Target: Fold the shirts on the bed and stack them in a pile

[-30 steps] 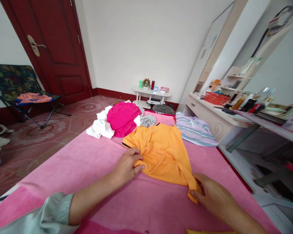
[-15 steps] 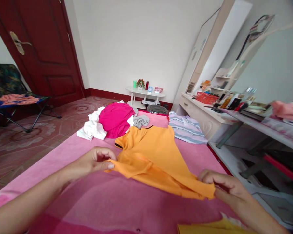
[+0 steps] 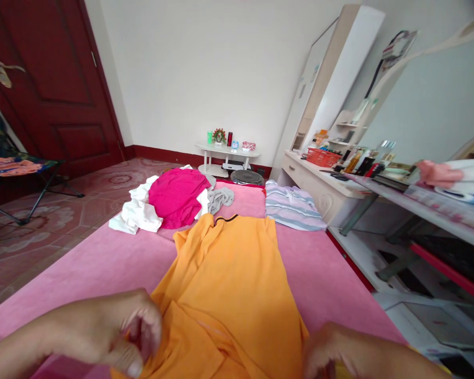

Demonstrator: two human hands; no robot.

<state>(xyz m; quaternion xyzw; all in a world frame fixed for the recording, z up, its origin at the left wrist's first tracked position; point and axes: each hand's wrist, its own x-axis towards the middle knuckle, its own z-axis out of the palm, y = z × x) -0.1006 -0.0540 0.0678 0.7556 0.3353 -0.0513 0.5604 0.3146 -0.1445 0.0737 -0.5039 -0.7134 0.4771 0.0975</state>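
An orange T-shirt (image 3: 229,279) with a dark-trimmed collar lies stretched over the pink bed (image 3: 87,273), its collar end pointing away from me. At the lower left, my left hand (image 3: 122,329) is closed on the shirt's near side edge, thumb and fingers curled around the cloth. My right hand (image 3: 339,347) is closed at the shirt's near right corner; its fingertips are partly hidden and blurred. The near hem runs out of the bottom of the view. A bit of yellow cloth (image 3: 343,370) shows beneath my right hand.
Farther up the bed lie a magenta garment (image 3: 179,195), white clothes (image 3: 138,213), a grey garment (image 3: 220,199) and a striped garment (image 3: 292,205). A dressing table (image 3: 312,176) with a red basket (image 3: 323,157) stands right. A folding chair (image 3: 19,173) is left.
Both hands have come down and closer to me, drawing the shirt's hem toward me. The shirt now lies longer and straighter, and the view has shifted slightly right.
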